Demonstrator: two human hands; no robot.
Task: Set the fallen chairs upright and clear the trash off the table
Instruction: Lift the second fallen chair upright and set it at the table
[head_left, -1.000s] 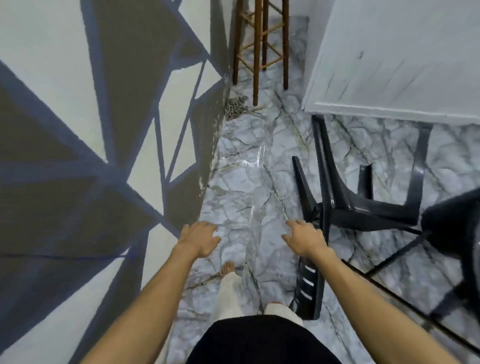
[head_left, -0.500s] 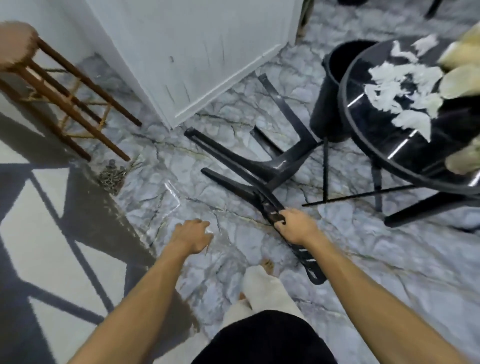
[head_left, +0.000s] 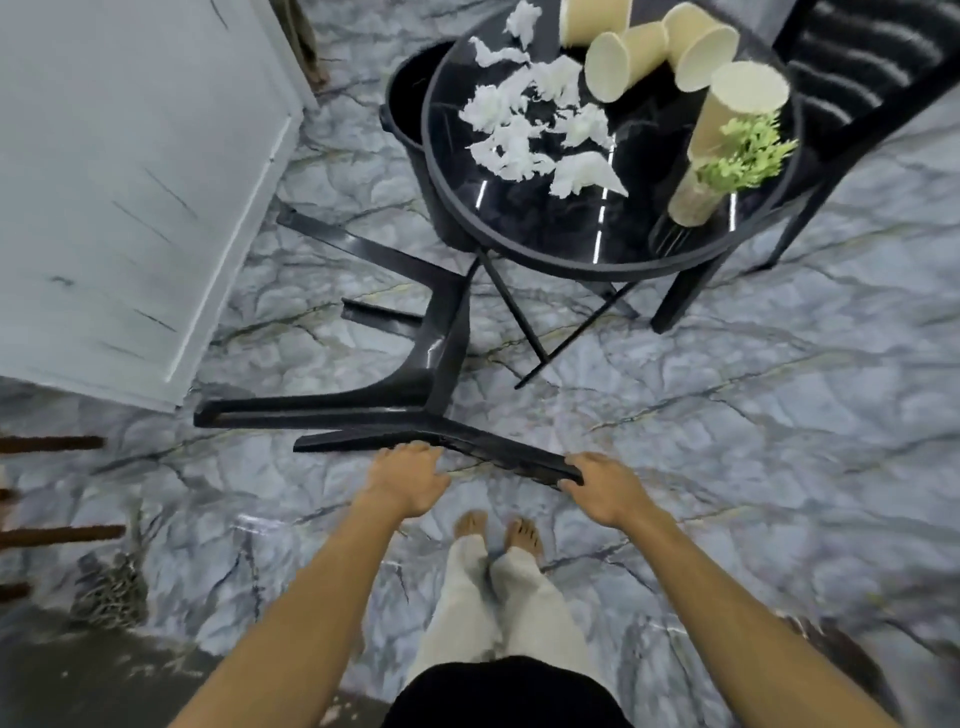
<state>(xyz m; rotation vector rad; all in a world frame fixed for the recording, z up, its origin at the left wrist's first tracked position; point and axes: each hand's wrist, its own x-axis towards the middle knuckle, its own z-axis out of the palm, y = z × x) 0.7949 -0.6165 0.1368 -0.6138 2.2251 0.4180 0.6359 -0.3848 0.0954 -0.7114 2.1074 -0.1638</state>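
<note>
Two hands: both on the chair (head_left: 415, 364) backrest, spread apart for an even lift
Left hand (head_left: 408, 480): fingers curled over the edge
Right hand (head_left: 602, 486): fingers wrapped round the end
Chair: on its side, legs toward the table (head_left: 597, 260)
Trash (head_left: 530, 130): on table, untouched

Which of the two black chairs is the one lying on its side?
The chair on the floor left of the table, held by both hands; the other chair stands upright behind the table.
</note>
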